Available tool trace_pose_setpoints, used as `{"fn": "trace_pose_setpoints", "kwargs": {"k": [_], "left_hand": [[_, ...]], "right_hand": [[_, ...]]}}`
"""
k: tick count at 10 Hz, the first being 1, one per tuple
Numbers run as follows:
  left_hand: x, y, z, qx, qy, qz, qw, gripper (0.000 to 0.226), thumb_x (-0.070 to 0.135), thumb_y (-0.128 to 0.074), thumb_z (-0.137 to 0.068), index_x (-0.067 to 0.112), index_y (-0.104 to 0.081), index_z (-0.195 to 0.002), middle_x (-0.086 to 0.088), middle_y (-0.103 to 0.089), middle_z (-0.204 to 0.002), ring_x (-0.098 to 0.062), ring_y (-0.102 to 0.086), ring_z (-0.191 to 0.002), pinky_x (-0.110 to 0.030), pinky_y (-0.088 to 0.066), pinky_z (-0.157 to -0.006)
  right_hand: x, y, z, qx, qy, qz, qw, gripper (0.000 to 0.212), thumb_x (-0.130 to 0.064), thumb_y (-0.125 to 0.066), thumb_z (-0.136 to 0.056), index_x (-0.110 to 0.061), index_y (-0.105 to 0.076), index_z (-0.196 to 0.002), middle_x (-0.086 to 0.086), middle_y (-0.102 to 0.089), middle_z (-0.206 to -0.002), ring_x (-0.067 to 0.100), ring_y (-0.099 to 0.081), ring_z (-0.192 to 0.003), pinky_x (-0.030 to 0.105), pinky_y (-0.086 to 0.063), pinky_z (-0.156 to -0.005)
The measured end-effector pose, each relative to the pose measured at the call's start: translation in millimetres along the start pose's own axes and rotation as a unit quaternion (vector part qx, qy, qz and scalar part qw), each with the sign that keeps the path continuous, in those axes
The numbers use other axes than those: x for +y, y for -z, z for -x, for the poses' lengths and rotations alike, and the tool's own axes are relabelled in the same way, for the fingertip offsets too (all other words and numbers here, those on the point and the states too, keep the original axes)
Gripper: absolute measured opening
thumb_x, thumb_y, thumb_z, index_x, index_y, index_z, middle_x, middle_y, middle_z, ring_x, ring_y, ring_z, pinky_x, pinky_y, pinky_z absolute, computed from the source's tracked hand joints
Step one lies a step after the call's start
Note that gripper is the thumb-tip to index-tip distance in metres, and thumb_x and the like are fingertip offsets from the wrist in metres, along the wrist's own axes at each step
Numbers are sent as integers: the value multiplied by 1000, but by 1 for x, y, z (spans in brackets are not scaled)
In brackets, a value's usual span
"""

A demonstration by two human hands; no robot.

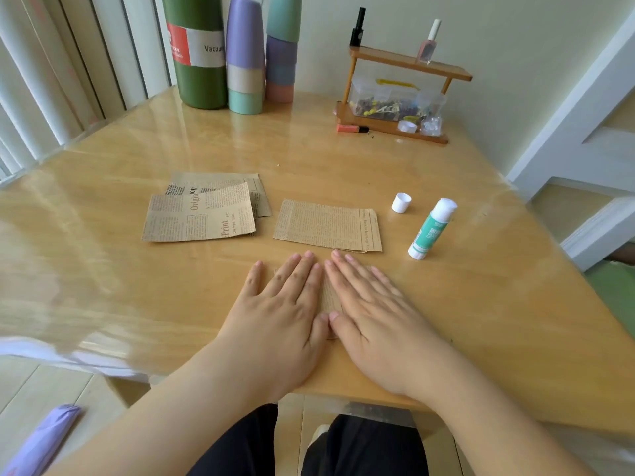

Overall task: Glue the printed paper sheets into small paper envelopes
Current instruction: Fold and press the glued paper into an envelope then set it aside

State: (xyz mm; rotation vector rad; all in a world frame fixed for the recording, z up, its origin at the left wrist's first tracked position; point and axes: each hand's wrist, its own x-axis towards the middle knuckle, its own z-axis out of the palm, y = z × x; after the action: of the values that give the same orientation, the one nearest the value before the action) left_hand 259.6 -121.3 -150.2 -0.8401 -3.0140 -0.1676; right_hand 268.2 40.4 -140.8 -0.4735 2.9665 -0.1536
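Glossy wooden table point(446, 304) near its front edge: a printed paper piece point(329, 297) is pressed flat, mostly hidden, under the left hand point(281, 310) and right hand point(374, 314), fingers straight, thumbs touching. Beyond them lies a finished envelope point(326, 225); leftward a sheet stack point(202, 211); rightward an uncapped glue stick point(432, 229) and its cap point(401, 202).

Bright soft daylight from left; white glare streaks on glossy counter point(103, 214) left side; edges bent by wide-angle lens, corners slightly blurred.
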Motion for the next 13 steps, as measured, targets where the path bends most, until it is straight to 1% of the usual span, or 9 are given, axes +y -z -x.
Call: {"fn": "trace_pose_setpoints", "kwargs": {"k": [2,4,6,7,8,10,11,12,13], "left_hand": [[1,0,-1,-4,4,7,1000,83,48,29,-67,16,25,-143,0,28,-152,-13,28,-138,-41,12,-115],[-3,8,0,5,12,53,999,83,52,23,-69,16,24,-144,1,30,-152,-9,32,-136,-34,18,-112],[0,8,-4,-5,9,49,999,82,53,25,-68,16,26,-141,-1,30,-151,-12,32,-136,-35,17,-113],[3,2,-4,-11,8,22,1000,81,53,28,-68,16,27,-140,-1,29,-151,-14,31,-136,-40,15,-114],[3,1,-4,-15,10,12,1000,84,52,29,-67,15,25,-142,-3,28,-152,-15,30,-137,-41,13,-115],[2,-1,-4,-11,2,1,1000,91,57,40,-63,14,26,-142,-3,28,-152,-16,29,-137,-40,13,-115],[0,1,-4,-12,4,24,1000,88,60,33,-65,16,28,-141,0,30,-151,-13,32,-136,-38,16,-114],[-2,8,-5,-11,0,57,998,83,54,24,-67,18,28,-142,3,33,-150,-9,33,-135,-35,19,-112],[-3,11,-11,-3,-19,60,998,81,53,23,-68,19,27,-142,4,31,-150,-8,33,-135,-34,20,-111]], "right_hand": [[1,-1,0,6,0,-5,1000,78,-52,13,-74,-27,17,-148,-15,26,-153,-5,27,-136,26,14,-116],[5,14,1,26,1,-107,994,58,-35,-21,-101,-28,10,-149,-20,19,-154,-11,22,-136,25,8,-118],[12,12,1,7,-24,-47,999,67,-57,-4,-92,-28,17,-148,-17,26,-153,-6,27,-136,29,9,-118],[12,3,0,10,-35,-10,999,82,-62,13,-75,-26,18,-148,-14,27,-153,-3,28,-137,28,13,-117],[10,2,1,15,-41,-2,999,83,-60,16,-73,-25,18,-148,-13,27,-153,-3,27,-137,27,14,-115],[12,1,-1,17,-39,-4,999,83,-61,14,-73,-26,17,-148,-14,27,-153,-4,27,-137,25,15,-115],[14,3,0,18,-30,-36,999,78,-63,5,-80,-27,14,-149,-17,24,-153,-8,25,-136,25,12,-116],[14,14,2,13,-23,-82,996,63,-51,-13,-97,-28,14,-149,-19,23,-153,-10,25,-135,26,10,-117],[11,17,2,11,-8,-66,998,61,-49,-10,-96,-29,16,-148,-19,26,-152,-9,28,-134,26,11,-117]]}}
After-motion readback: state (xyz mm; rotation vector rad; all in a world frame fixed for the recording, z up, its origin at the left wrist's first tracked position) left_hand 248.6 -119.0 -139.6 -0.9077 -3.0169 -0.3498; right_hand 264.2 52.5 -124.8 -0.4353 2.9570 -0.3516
